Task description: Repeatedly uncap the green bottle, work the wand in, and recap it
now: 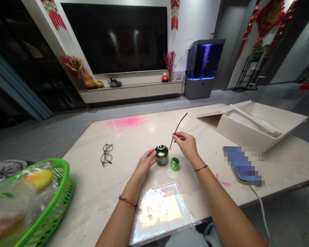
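Observation:
A dark green glass bottle [162, 156] with an open neck stands upright on the table [128, 144]. Against its left side rest the fingers of my left hand [146, 163], slightly apart and not wrapped round it. My right hand [185, 142] pinches a thin black stick [179, 124], which is slightly bent and slants up to the right, its lower end above the table to the right of the bottle. A bright green ridged cap [174, 164] sits on the table just right of the bottle, below my right hand.
Eyeglasses [107, 154] lie to the left. A green basket [64, 192] with bagged items stands at the near left. At the right are an open white box [247, 133] and a phone [242, 166] with a cable. A shiny transparent sheet [162, 211] lies at the front edge.

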Action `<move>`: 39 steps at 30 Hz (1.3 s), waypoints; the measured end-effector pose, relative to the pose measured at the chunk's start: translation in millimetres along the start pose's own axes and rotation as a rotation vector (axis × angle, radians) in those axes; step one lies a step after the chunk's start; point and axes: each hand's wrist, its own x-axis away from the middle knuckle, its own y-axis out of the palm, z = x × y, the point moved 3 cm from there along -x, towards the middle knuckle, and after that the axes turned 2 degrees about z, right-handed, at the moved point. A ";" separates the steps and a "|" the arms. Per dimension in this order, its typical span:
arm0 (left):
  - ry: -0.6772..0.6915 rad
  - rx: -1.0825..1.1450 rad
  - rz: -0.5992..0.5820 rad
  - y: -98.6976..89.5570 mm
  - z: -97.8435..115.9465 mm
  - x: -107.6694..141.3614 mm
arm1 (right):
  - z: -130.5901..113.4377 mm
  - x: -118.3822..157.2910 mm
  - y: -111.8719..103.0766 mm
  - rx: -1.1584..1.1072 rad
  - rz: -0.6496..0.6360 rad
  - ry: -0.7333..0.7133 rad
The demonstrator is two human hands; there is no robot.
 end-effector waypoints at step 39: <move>0.015 0.027 -0.007 -1.1 -3.0 -1.8 | -49.9 21.2 7.9 -0.139 -0.033 -0.122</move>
